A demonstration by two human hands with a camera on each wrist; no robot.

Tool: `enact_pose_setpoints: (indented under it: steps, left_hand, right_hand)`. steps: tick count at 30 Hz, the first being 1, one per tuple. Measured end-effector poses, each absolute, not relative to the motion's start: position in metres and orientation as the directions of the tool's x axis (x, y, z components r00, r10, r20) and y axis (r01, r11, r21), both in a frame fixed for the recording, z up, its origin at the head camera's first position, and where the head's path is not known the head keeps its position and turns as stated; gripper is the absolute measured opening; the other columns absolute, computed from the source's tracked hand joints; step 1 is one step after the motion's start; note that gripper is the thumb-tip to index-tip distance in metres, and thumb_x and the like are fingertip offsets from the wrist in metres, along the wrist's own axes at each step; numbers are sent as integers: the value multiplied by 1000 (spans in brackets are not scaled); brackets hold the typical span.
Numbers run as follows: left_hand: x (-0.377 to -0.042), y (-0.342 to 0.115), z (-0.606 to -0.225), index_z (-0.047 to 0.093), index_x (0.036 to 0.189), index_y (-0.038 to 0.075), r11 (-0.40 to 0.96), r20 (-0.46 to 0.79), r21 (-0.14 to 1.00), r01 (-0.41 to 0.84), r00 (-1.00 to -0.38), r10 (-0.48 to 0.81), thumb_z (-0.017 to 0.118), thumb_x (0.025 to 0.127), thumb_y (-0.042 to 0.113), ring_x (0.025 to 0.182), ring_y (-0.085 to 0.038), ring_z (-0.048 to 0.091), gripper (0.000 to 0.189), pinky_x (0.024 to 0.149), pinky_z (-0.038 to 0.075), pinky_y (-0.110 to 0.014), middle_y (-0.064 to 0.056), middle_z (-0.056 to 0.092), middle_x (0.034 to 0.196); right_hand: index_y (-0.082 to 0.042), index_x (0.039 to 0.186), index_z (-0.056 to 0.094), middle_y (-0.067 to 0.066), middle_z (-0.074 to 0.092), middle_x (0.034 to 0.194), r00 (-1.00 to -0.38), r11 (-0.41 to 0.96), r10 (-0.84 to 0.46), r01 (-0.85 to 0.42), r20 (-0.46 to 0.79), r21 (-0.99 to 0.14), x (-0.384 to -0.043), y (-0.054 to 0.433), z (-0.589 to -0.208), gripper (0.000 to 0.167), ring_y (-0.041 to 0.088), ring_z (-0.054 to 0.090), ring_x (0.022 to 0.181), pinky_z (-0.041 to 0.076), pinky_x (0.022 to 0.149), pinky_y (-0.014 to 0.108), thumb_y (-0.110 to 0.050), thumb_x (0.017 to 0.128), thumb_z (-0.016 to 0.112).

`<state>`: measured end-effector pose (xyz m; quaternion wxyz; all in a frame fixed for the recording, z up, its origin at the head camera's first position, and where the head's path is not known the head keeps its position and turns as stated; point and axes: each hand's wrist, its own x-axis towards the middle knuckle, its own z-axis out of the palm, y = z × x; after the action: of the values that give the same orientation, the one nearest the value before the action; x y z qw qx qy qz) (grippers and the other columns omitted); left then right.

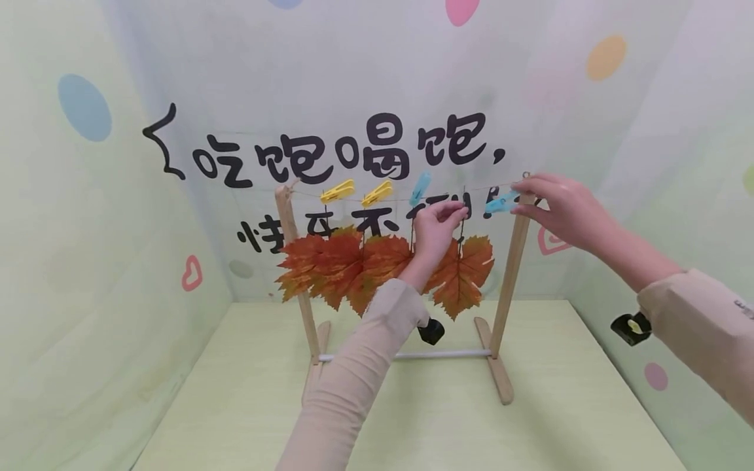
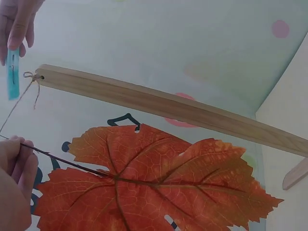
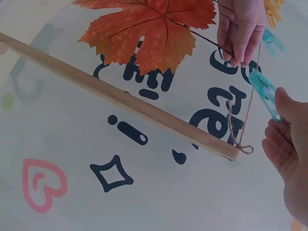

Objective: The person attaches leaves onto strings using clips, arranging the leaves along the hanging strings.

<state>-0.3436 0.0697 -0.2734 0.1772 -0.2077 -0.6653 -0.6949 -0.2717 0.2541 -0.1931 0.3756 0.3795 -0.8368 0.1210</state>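
My left hand pinches the thin dark stem of an orange-red maple-like leaf beside the string. Below the fingers, that leaf hangs down. Between thumb and fingers, my right hand holds a light blue clothespin near the right post's top. In the right wrist view the clothespin's tip is close to the string and the left fingertips; whether it touches them I cannot tell. Two yellow clothespins and another blue clothespin sit on the string above other leaves, partly hidden by my left arm.
A wooden stand holds the string between its left post and right post. A white bar joins its feet on the pale table. Behind stands a printed wall with black lettering and coloured spots.
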Motion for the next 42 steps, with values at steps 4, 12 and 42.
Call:
enact_pose_setpoints:
  steps: [4, 12, 42]
  left_hand:
    - [-342, 70, -271, 70, 92, 0, -57, 528, 848, 526, -849, 28, 67, 81, 9, 74, -11, 65, 15, 69, 52, -19, -8, 70, 85]
    - [-346, 71, -273, 68, 96, -4, -68, 506, 861, 504, -862, 13, 66, 81, 9, 75, -13, 66, 19, 71, 52, -20, -12, 69, 87]
    - [-328, 75, -258, 65, 96, -11, -113, 471, 877, 467, -882, 4, 63, 82, -1, 84, -30, 64, 17, 73, 53, -26, -22, 66, 93]
  right_hand:
    - [7, 99, 63, 16, 63, 88, -427, 698, -515, -712, 743, 75, -275, 249, -189, 36, 25, 59, 75, 44, 65, 24, 6, 65, 76]
    - [7, 100, 64, 16, 64, 87, -464, 729, -443, -684, 767, 8, -281, 241, -183, 30, 23, 55, 71, 37, 60, 20, 4, 71, 72]
    - [5, 88, 69, 15, 68, 84, -642, 823, -299, -548, 706, -150, -308, 230, -173, 12, 21, 59, 68, 37, 58, 14, -1, 78, 68]
